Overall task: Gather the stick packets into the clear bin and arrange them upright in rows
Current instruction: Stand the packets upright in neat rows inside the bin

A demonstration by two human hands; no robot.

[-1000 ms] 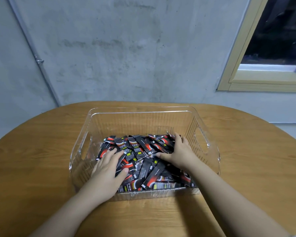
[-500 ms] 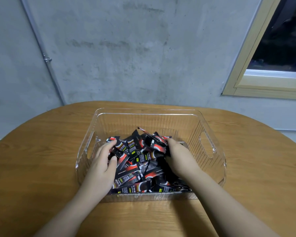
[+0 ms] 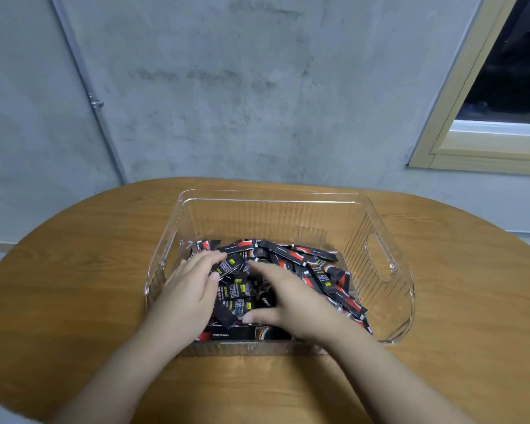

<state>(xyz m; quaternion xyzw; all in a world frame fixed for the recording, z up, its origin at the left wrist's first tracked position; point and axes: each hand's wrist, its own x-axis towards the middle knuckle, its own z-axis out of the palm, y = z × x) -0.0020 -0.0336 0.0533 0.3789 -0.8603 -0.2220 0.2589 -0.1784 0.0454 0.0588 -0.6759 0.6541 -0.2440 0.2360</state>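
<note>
Two bare forearms reach in from the near edge over the oval wooden table and into the clear bin, which stands at the table's middle. The left hand lies on the left part of the heap, its fingers laid forward and its thumb against a black packet at the fingertips; whether it pinches that packet or only rests on it cannot be told. The right hand is blurred, palm down over the middle of the heap, fingers loosely spread and thumb stretched toward the left hand. It seems to hold nothing.

The stick packets, black with red and white marks, are all inside the bin, lying flat and crisscrossed in a loose pile across its floor, none upright. An oval handle slot opens in the bin's right wall. Beyond the table rises a grey concrete wall with a thin conduit pipe running down its left part, and a pale wood-framed window at far right.
</note>
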